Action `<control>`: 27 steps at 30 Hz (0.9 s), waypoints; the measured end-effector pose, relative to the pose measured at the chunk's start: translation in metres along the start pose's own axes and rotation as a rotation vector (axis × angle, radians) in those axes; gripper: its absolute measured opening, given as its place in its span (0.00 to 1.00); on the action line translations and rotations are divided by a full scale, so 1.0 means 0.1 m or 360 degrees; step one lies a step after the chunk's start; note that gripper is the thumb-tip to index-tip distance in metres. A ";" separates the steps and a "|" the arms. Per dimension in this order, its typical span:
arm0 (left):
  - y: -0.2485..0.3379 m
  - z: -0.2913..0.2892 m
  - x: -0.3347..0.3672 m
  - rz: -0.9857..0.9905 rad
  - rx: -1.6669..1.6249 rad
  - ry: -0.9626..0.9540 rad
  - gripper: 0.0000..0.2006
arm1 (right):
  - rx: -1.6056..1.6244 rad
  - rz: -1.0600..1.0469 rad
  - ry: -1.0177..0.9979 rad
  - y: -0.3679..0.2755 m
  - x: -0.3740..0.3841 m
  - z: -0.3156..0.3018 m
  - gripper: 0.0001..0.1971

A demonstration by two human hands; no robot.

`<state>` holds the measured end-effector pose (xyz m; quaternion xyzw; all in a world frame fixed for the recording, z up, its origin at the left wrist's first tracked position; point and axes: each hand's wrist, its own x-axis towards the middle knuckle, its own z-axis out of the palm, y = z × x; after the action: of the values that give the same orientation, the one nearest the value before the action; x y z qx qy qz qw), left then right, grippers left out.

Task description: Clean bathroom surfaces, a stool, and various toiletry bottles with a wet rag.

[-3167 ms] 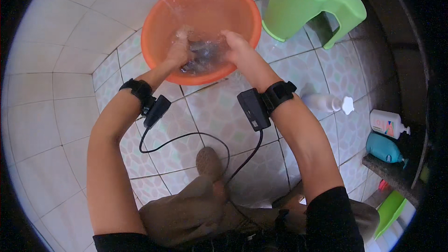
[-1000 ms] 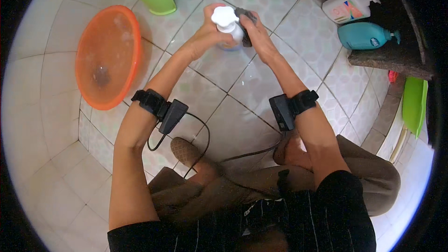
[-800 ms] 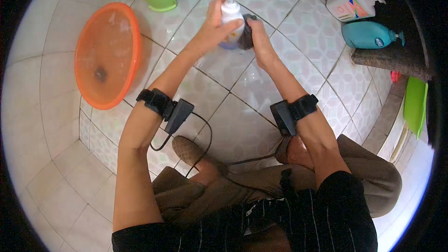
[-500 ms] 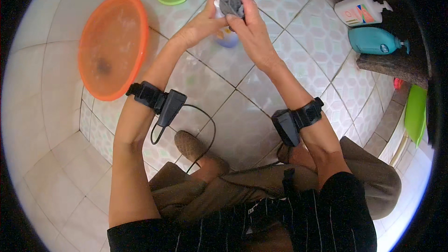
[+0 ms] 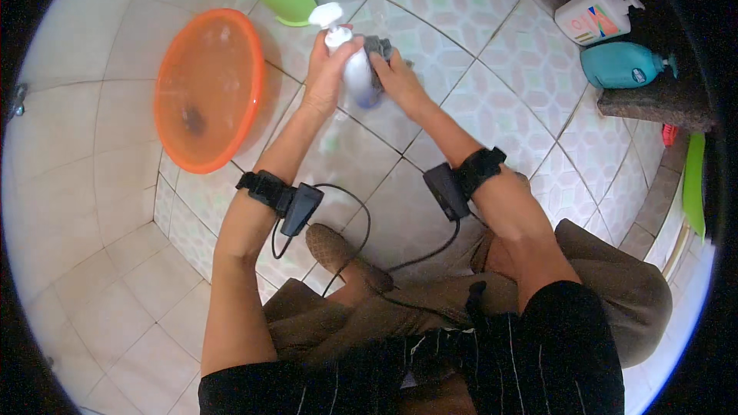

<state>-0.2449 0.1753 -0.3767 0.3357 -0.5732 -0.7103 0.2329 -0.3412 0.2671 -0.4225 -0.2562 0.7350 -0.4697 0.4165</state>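
White, the bottle [image 5: 357, 71] tilted in the left hand [image 5: 328, 71], fingers wrapped below its pump — leaving its right side open. There the right hand [image 5: 399, 83] pinched grey cloth [image 5: 377, 47].

soft light whitens out at lower right; upper right is dim. floor tiles [image 5: 523, 92] carry faint glare, the white bottle [image 5: 356, 69] blurs slightly, wall tiles [image 5: 61, 154] bend near the rim.

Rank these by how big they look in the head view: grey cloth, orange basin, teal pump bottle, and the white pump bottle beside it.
1. Orange basin
2. Teal pump bottle and white pump bottle beside it: too alike to rank
3. Grey cloth, judged by the part the right hand leaves showing
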 end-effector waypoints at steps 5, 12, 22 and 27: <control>0.09 -0.29 0.09 0.0139 0.0753 0.0372 0.24 | 0.0386 -0.0316 -0.0041 -0.23 -0.21 0.21 0.23; 0.10 -0.21 -0.10 0.0384 0.0634 0.0328 0.20 | 0.0402 -0.0742 -0.0026 -0.49 0.00 0.23 0.26; 0.03 -0.29 -0.24 0.0040 0.0663 0.0155 0.35 | 0.0957 -0.0302 -0.0201 -0.43 -0.10 0.19 0.21; 0.28 -0.32 -0.27 -0.0244 0.0434 -0.0395 0.31 | 0.0526 -0.0680 -0.0373 -0.63 -0.11 0.05 0.21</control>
<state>-0.2046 0.1668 -0.3480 0.3165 -0.6611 -0.6778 0.0582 -0.3325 0.2464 -0.3625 -0.3863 0.5247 -0.6274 0.4263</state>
